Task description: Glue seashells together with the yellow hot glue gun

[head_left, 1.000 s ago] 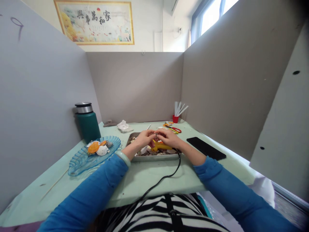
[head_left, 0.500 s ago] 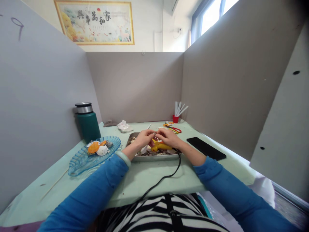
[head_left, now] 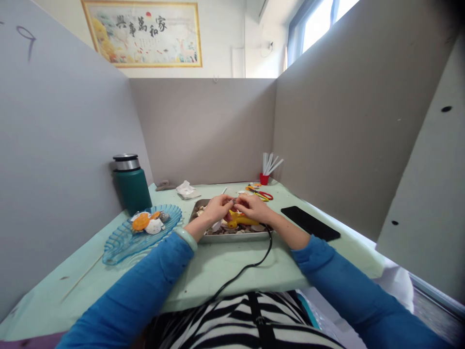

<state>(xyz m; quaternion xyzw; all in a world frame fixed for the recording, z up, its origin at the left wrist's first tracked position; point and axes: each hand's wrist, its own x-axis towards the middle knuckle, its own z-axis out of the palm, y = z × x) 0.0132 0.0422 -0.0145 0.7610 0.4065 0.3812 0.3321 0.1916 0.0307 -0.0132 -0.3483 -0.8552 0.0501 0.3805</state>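
Over a metal tray [head_left: 236,238] my left hand [head_left: 218,208] and my right hand [head_left: 253,207] meet, fingertips pinched together. Between them is a small greyish piece, too small and too covered by the fingers to name. Beneath my hands a yellow glue gun [head_left: 241,220] lies on the shells [head_left: 221,230] that fill the tray. Its black cord [head_left: 250,265] runs over the tray's front edge and down toward my lap.
At left, a blue scalloped plate [head_left: 123,245] bears orange and white shells, with a green flask [head_left: 132,189] behind. A black phone [head_left: 310,223] lies right. Scissors [head_left: 262,195], crumpled tissue [head_left: 187,189] and a red cup [head_left: 264,179] of white sticks are at the back.
My fingertips have shifted slightly around the small piece, and the left fingers have turned a little. Everything else stays where it was.
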